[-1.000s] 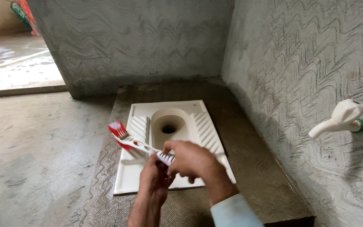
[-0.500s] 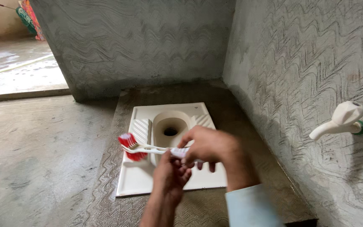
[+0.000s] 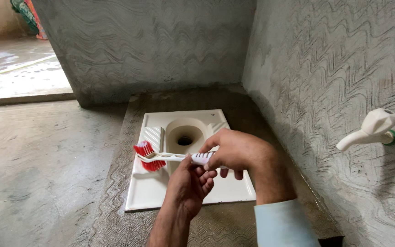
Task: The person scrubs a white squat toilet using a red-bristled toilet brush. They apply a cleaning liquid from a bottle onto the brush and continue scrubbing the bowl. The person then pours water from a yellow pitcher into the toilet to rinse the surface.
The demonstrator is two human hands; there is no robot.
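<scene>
A white-handled scrub brush (image 3: 170, 157) with red bristles is held level over a white squat toilet pan (image 3: 147, 192). Its bristle head points left and hangs above the pan's left footrest. My right hand (image 3: 234, 151) grips the handle's end from above. My left hand (image 3: 189, 183) sits just under the handle, fingers curled up against it. The pan's drain hole (image 3: 184, 140) lies beyond my hands. Part of the pan's right side is hidden behind my right arm.
The pan is set in a raised rough concrete platform (image 3: 261, 137). A white plastic tap (image 3: 371, 129) sticks out of the grey textured wall at right. A bare cement floor (image 3: 37, 160) spreads left, with a doorway and coloured cloth (image 3: 26, 13) at top left.
The brush has swung from tilted up-left to level, its head now lower and nearer the pan's middle. My right hand moved right along the handle; both hands kept hold.
</scene>
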